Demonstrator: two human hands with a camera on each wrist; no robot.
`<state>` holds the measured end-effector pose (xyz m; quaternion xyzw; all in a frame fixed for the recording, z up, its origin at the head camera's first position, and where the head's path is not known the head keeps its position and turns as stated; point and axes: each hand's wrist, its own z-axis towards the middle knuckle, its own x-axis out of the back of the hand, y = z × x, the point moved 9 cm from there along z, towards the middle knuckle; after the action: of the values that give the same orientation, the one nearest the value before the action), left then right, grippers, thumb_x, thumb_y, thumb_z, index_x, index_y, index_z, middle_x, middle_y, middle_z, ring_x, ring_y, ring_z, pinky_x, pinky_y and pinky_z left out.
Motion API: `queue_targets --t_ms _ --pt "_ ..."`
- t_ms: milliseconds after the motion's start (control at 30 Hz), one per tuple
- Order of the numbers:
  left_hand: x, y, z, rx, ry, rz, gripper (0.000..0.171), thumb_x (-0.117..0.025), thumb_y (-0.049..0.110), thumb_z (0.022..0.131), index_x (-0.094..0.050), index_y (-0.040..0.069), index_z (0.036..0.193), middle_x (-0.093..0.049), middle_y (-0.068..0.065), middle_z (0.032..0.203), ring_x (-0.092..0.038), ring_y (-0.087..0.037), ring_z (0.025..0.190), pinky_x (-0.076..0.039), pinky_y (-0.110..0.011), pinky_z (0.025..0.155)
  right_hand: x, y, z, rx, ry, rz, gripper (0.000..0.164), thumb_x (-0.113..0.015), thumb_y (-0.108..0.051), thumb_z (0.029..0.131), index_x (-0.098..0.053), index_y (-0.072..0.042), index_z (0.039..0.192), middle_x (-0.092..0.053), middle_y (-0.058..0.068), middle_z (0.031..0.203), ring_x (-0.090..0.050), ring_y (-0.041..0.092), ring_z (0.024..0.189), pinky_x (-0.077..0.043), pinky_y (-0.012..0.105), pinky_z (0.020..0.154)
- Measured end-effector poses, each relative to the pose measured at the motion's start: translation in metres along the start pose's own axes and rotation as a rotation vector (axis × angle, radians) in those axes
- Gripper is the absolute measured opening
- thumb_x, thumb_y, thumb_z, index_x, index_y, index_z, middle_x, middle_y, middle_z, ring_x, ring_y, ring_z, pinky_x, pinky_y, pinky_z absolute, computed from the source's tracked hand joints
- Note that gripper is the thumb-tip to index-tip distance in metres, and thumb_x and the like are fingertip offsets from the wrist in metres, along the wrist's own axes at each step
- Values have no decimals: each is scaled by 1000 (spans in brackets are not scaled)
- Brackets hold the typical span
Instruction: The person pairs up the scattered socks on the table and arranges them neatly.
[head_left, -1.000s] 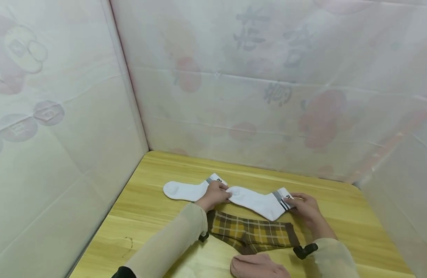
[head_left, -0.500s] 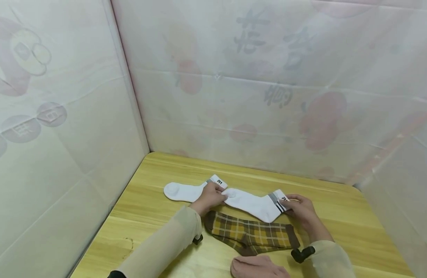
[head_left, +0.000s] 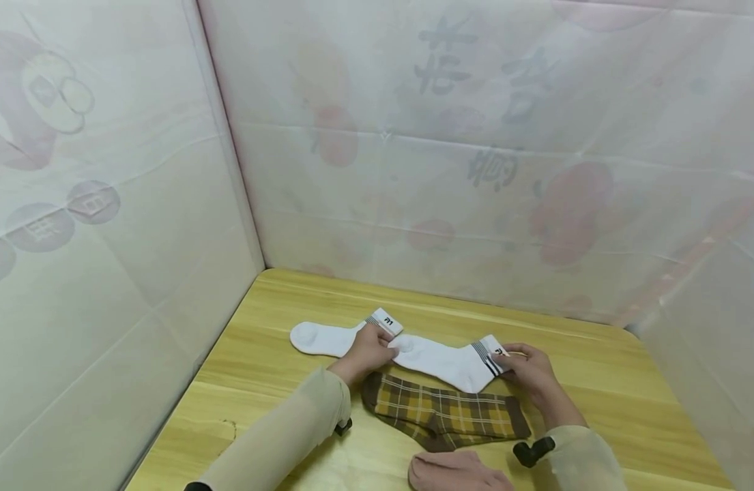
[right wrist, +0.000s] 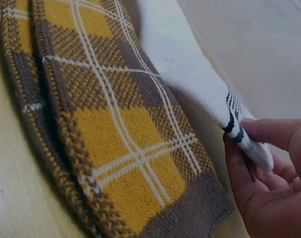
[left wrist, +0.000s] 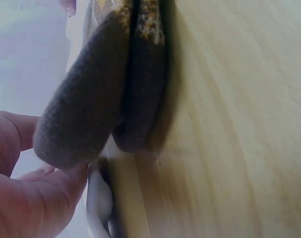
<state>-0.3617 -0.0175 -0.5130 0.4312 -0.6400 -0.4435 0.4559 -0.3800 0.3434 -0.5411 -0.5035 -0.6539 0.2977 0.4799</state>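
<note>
Two white ankle socks with dark stripes lie end to end in the head view. My left hand pinches the toe of the right-hand white sock, beside the cuff of the left-hand white sock. At the other end, my right hand pinches that sock's striped cuff, thumb on top, as the right wrist view also shows. Just in front lies a brown and yellow plaid sock. Its brown toe covers part of my left fingers in the left wrist view.
A folded pink cloth item, perhaps a sock, sits at the bottom edge of the head view. Everything lies on a yellow wooden table. Printed fabric walls stand along its back and sides.
Both hands have shifted the right-hand white sock a little to the left and nearer to me, keeping their hold. The left-hand white sock and the plaid sock look unmoved.
</note>
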Motion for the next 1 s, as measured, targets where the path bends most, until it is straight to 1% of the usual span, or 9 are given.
queue_targets --t_ms 133,267,367,467,600,700,833,1000 --pt "1 2 -1 -15 -9 26 29 -74 0 95 -65 -14 119 -73 -19 96 -78 -28 78 -63 -32 71 1 1 0 3 1 13 61 -83 -21 95 -55 9 141 -77 2 102 -73 10 88 -63 26 75" --pt "1 5 -2 -29 -5 46 26 -74 -1 94 -66 -13 116 -73 -17 93 -75 -23 74 -62 -31 68 1 1 0 13 1 22 60 -83 -20 95 -55 10 140 -77 1 101 -74 10 87 -63 27 75" --pt "2 5 -3 -39 4 69 25 -75 0 94 -67 -12 114 -73 -16 90 -73 -19 72 -60 -29 67 1 1 -1 15 10 13 59 -83 -20 95 -55 10 139 -77 0 99 -73 9 86 -63 26 74" --pt "2 5 -2 -54 7 104 22 -75 0 94 -68 -12 111 -74 -16 90 -73 -17 71 -60 -30 68 1 1 -2 15 26 -3 57 -83 -19 95 -57 9 137 -77 0 97 -73 9 84 -62 26 73" --pt "3 4 -1 -74 31 177 20 -78 3 92 -70 -9 106 -73 -15 94 -69 -17 79 -60 -33 73 2 -1 -3 26 35 -47 55 -83 -21 95 -58 8 135 -77 1 98 -72 9 83 -61 26 71" --pt "3 6 -1 -87 47 223 20 -79 4 92 -71 -8 106 -71 -15 97 -65 -19 86 -60 -37 77 2 -1 -3 33 38 -84 54 -83 -24 96 -59 7 133 -77 1 98 -71 9 82 -60 27 70" --pt "3 9 -3 -101 47 241 21 -79 4 91 -71 -9 107 -71 -17 97 -66 -20 88 -60 -40 78 3 -2 -3 41 52 -121 52 -83 -25 96 -61 6 131 -77 0 98 -70 8 81 -59 27 69" --pt "3 10 -4 -108 53 248 20 -79 3 91 -71 -9 105 -71 -16 94 -65 -18 83 -60 -37 74 3 -3 -5 50 75 -179 53 -83 -27 95 -61 5 131 -77 4 102 -68 8 82 -57 26 69"
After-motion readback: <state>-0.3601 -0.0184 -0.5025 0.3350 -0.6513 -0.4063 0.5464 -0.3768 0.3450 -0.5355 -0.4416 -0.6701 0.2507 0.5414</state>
